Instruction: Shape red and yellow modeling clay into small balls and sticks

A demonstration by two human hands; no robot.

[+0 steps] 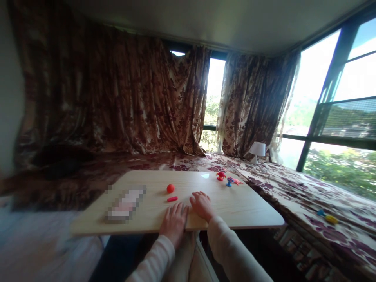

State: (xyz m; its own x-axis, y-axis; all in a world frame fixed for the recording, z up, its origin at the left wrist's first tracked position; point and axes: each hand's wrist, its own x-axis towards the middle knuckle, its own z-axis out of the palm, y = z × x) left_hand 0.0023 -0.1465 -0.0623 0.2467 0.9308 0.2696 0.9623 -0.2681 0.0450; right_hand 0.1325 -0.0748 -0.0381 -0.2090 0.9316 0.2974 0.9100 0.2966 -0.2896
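Observation:
My left hand (174,221) lies flat on the near edge of a pale wooden table (235,211), fingers stretched forward and holding nothing. Beside it, a little farther in, my right hand (202,204) rests palm down with its fingers extended. Just beyond my left fingertips is a small red stick-shaped piece (172,199), apart from the hand. Behind that piece sits an orange-red ball (170,188). Toward the far right of the tabletop stand a red toy figure (221,176) and a blue toy figure (229,181), with a flat reddish toy (237,181) next to them.
A pixelated rectangular item (126,204) lies on the table's left side. Around the table is a surface with floral cloth (293,188), bearing a white lamp (257,150) and a blue-and-yellow toy (328,217). Patterned curtains (141,94) and windows stand behind.

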